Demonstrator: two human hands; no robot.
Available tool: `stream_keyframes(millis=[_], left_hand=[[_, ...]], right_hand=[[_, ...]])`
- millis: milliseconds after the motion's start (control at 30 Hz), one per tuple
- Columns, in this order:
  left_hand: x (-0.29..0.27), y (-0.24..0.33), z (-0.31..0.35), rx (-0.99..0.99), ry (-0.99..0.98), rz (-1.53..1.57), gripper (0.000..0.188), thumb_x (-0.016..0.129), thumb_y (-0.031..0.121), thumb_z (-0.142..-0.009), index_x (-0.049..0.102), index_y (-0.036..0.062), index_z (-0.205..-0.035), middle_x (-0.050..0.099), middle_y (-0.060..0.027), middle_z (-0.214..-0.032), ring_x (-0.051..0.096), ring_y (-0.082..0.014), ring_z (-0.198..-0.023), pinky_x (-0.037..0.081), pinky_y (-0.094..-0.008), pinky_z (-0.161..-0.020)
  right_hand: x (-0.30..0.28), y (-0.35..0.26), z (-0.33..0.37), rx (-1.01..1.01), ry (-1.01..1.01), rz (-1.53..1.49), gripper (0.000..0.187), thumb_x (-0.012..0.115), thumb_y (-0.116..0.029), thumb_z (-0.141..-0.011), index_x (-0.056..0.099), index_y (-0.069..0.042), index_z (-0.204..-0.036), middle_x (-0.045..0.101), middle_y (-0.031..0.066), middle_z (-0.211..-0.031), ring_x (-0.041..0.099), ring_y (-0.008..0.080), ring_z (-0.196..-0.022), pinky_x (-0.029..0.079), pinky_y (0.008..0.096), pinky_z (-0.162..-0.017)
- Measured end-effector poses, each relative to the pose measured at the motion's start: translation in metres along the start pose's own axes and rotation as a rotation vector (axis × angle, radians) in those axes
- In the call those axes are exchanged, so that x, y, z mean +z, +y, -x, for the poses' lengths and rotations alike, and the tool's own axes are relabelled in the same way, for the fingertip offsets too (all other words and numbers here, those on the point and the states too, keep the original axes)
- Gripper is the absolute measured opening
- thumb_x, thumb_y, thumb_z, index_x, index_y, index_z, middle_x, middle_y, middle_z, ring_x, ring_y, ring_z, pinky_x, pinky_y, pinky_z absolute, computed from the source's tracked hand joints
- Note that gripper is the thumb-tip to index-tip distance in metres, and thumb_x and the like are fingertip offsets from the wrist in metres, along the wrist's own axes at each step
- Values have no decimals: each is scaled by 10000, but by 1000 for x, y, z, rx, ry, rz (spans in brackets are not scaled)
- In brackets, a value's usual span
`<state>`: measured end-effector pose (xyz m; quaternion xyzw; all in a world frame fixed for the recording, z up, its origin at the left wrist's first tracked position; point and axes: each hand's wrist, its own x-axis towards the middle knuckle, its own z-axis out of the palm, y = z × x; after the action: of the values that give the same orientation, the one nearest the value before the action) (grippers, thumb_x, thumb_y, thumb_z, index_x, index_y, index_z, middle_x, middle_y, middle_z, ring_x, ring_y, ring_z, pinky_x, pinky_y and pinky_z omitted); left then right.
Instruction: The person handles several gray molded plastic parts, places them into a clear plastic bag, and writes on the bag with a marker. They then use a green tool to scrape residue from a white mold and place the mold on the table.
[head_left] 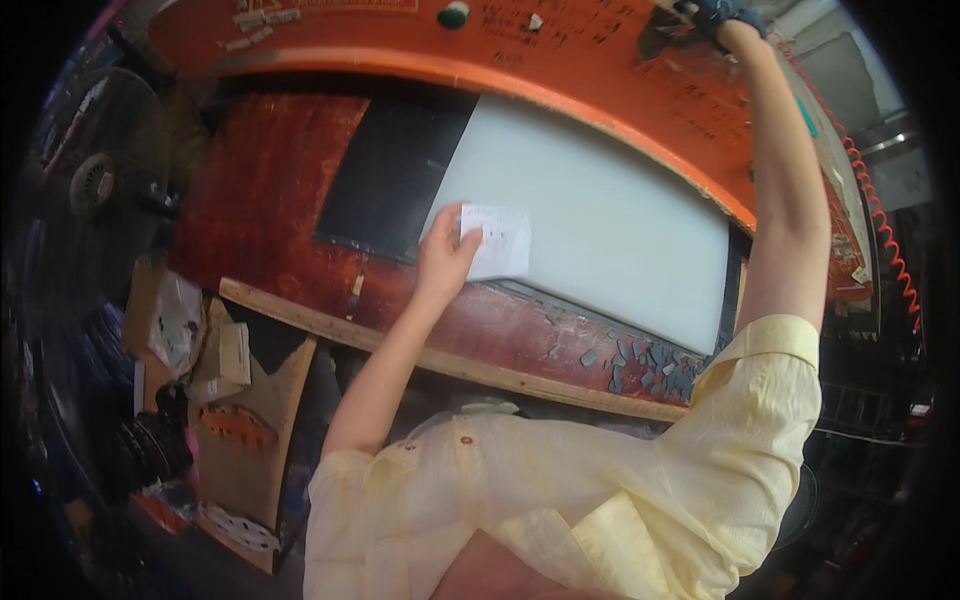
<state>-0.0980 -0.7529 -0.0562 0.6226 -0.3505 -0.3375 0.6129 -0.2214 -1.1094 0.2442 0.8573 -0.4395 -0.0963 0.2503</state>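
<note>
My left hand (445, 258) is closed on a white piece of paper (507, 243), the thumb lying over its face. Small dark marks show on the paper, which is held over the near left edge of a white board (600, 220). My right arm stretches up to the far right, where my right hand (722, 15) is at the orange machine panel (600, 75). Something dark, perhaps a glove, covers that hand at the frame's edge, and its fingers cannot be made out. A black sheet (395, 175) lies left of the white board on the dark red table (260, 190).
Small dark scraps (645, 362) lie along the table's near right part. A wooden strip (330, 327) edges the table. A fan (95, 185) stands at the left, above an open carton (160, 315). A coiled red hose (880, 215) hangs at the right.
</note>
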Motion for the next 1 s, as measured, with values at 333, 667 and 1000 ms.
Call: stream_keyframes(millis=[333, 667, 1000], left_hand=[[-6, 0, -6, 233, 183, -783, 570, 678, 188, -773, 454, 84, -1287, 435, -173, -1273, 496, -338, -1086, 439, -395, -874], [6, 28, 33, 392, -418, -578, 482, 732, 155, -700, 545, 64, -1135, 569, -122, -1053, 560, -304, -948, 470, -365, -776], [-12, 28, 19, 499, -398, -857, 267, 712, 102, -601, 569, 85, -826, 534, -61, -884, 557, -273, -911, 461, -383, -721]], right_hand=[[34, 13, 76, 110, 915, -517, 220, 565, -190, -867, 670, -72, -1020, 669, 150, -887, 652, 207, -745, 514, 325, -682], [140, -235, 305, 571, -28, -2479, 184, 579, -66, -758, 574, -28, -938, 568, 52, -717, 481, 111, -496, 375, 237, -420], [121, -261, 298, 177, -183, -2021, 162, 704, -105, -757, 642, -56, -898, 624, 73, -824, 571, 144, -706, 469, 309, -614]])
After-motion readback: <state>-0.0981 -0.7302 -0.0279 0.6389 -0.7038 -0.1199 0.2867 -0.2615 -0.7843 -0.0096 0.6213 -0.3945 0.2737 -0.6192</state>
